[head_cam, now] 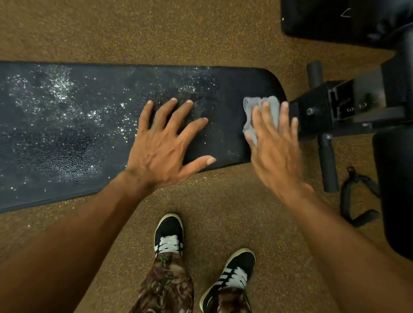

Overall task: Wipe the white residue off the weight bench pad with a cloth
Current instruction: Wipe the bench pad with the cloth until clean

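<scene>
A: Nearest first, quick.
B: Sneakers [170, 236], then the hands. Left hand [165, 149] lies flat, fingers splayed, bracing on the bench pad [222, 137]. Right hand [274, 150] has straight fingers pressing the grey cloth [272, 106] onto the pad's right end, no pinch.
A: Cloth handling?
B: Soft, light, bunches easily (it's crumpled). Best kept under a flat palm. Pad looks firm and textured, possibly wet; glare makes that unclear.
A: Residue?
B: White residue [54, 87] speckles the pad leftward, well apart from the cloth. Black bench frame [332, 111] sits beyond.

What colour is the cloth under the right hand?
Light grey cloth, clearest in the head view.
</scene>
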Demonstrator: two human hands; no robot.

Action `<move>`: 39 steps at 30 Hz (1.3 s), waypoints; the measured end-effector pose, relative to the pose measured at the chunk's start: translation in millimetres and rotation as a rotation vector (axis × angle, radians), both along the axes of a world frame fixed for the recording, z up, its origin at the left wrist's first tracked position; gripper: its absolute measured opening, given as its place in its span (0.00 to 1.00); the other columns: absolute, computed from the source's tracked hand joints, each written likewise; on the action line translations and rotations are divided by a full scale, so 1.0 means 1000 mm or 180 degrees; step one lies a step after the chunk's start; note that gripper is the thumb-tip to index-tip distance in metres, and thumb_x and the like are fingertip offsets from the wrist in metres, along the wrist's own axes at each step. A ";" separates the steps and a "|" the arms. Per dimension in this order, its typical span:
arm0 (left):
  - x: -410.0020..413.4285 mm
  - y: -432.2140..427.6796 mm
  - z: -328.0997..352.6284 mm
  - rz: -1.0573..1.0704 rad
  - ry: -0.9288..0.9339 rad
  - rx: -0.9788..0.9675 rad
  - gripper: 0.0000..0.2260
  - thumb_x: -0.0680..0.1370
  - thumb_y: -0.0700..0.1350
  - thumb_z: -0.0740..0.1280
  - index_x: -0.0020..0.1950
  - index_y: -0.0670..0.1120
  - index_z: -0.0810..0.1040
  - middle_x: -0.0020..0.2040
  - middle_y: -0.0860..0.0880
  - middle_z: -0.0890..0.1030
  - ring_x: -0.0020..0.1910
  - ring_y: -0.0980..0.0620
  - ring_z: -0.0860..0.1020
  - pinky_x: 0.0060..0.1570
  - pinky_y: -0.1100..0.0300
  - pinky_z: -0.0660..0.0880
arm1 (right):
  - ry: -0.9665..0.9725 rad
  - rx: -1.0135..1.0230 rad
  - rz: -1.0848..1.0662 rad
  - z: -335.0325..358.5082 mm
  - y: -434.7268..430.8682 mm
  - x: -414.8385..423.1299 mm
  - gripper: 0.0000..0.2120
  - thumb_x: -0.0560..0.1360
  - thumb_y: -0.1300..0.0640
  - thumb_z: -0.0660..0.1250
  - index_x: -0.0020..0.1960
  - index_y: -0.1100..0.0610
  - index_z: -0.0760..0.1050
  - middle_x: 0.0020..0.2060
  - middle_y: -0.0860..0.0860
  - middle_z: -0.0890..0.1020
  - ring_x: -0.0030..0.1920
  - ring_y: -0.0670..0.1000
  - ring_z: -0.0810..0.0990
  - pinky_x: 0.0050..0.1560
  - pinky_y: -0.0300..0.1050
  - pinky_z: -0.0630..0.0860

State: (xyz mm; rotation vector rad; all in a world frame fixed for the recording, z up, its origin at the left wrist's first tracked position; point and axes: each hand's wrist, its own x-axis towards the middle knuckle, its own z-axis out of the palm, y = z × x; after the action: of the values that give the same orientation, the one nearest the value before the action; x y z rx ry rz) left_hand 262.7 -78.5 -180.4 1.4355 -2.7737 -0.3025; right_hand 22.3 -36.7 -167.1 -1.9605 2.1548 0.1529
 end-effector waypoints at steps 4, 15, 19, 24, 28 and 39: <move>0.006 0.004 -0.004 -0.0045 -0.0019 -0.0009 0.41 0.75 0.77 0.47 0.76 0.51 0.68 0.78 0.42 0.66 0.77 0.38 0.62 0.74 0.33 0.55 | -0.0650 -0.0178 0.0013 -0.006 -0.009 0.047 0.27 0.84 0.50 0.51 0.79 0.62 0.58 0.79 0.60 0.59 0.80 0.63 0.48 0.79 0.63 0.48; 0.003 0.009 -0.006 0.0047 -0.0041 -0.0208 0.44 0.71 0.81 0.49 0.76 0.52 0.68 0.78 0.45 0.66 0.77 0.39 0.62 0.74 0.34 0.55 | -0.0486 0.0049 -0.0042 -0.005 0.029 0.021 0.30 0.84 0.56 0.54 0.81 0.56 0.46 0.82 0.53 0.46 0.80 0.61 0.38 0.80 0.60 0.44; 0.005 0.010 -0.009 0.0053 -0.0013 -0.0255 0.45 0.71 0.81 0.50 0.76 0.52 0.68 0.79 0.44 0.65 0.78 0.39 0.62 0.74 0.34 0.56 | -0.0795 -0.0259 0.0307 -0.020 0.043 0.057 0.29 0.83 0.55 0.59 0.80 0.60 0.53 0.81 0.57 0.53 0.80 0.63 0.44 0.79 0.62 0.47; 0.005 0.011 -0.009 0.0034 -0.0049 -0.0266 0.48 0.69 0.83 0.48 0.77 0.51 0.67 0.79 0.44 0.65 0.78 0.39 0.61 0.75 0.34 0.55 | -0.0417 -0.0140 0.1012 -0.018 0.082 0.014 0.37 0.77 0.64 0.61 0.81 0.55 0.46 0.81 0.53 0.50 0.80 0.60 0.44 0.79 0.61 0.46; 0.005 0.011 -0.009 0.0041 -0.0078 -0.0264 0.49 0.69 0.83 0.47 0.78 0.52 0.66 0.80 0.45 0.64 0.79 0.40 0.60 0.75 0.35 0.54 | -0.0344 -0.0263 0.0396 -0.013 0.047 0.006 0.32 0.81 0.62 0.58 0.81 0.58 0.49 0.81 0.55 0.51 0.80 0.61 0.42 0.79 0.57 0.41; 0.008 0.010 -0.010 0.0071 0.0114 -0.0217 0.35 0.80 0.71 0.42 0.77 0.53 0.67 0.79 0.47 0.66 0.78 0.41 0.61 0.75 0.36 0.55 | -0.0591 -0.0157 0.1164 -0.015 0.079 0.001 0.34 0.75 0.63 0.57 0.80 0.57 0.51 0.79 0.54 0.55 0.80 0.61 0.50 0.79 0.63 0.51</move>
State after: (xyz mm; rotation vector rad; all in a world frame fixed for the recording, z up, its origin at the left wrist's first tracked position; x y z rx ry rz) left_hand 270.8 -69.0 -190.4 1.4303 -2.7098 -0.2288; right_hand 23.6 42.2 -182.4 -2.2806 1.6882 -0.0233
